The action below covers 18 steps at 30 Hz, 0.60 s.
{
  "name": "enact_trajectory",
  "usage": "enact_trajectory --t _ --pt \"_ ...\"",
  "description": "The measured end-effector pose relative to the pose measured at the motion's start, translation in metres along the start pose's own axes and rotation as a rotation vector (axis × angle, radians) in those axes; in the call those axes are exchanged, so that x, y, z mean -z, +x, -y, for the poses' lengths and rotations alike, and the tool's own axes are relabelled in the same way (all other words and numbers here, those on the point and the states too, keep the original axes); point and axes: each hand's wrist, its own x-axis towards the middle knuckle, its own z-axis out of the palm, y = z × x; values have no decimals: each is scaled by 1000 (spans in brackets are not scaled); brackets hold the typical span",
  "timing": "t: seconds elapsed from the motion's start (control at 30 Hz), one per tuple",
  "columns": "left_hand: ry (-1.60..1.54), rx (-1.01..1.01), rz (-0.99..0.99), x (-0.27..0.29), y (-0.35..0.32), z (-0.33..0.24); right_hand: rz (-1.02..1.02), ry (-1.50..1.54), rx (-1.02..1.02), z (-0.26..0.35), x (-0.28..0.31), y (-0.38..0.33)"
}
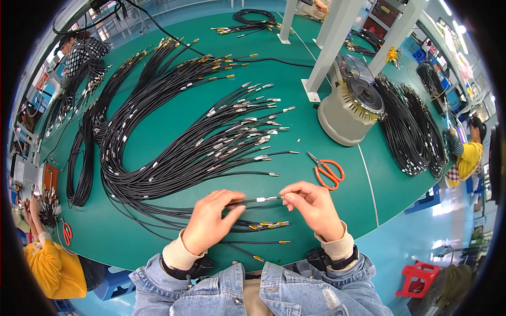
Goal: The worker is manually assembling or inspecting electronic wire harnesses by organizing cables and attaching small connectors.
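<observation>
My right hand (314, 208) pinches the tip of a black cable between thumb and fingertips; a white sleeve (260, 199) sits on the cable just beside the grip. My left hand (211, 220) hovers over the same cable, its thumb and fingers apart and slightly blurred. The cable runs back toward a large curved bundle of black cables (142, 181) with white-sleeved ends fanned out above my hands. Below the hands lie several cable ends with yellow sleeves (269, 225). Orange-handled scissors (329, 174) rest just beyond my right hand.
A grey machine with a round dark top (350, 108) stands right of centre, near white metal posts (329, 47). Coiled cable bundles (403, 126) lie at the right and a smaller coil (253, 21) at the far edge. Other people sit nearby; a red stool (416, 279) stands behind right.
</observation>
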Motion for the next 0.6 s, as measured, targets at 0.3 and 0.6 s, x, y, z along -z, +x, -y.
enact_trajectory --t 0.3,0.6 --pt "115 -239 13 -17 11 -24 33 -32 116 9 -12 -4" --pt "418 -128 -116 20 -10 17 -10 -67 143 3 -8 2"
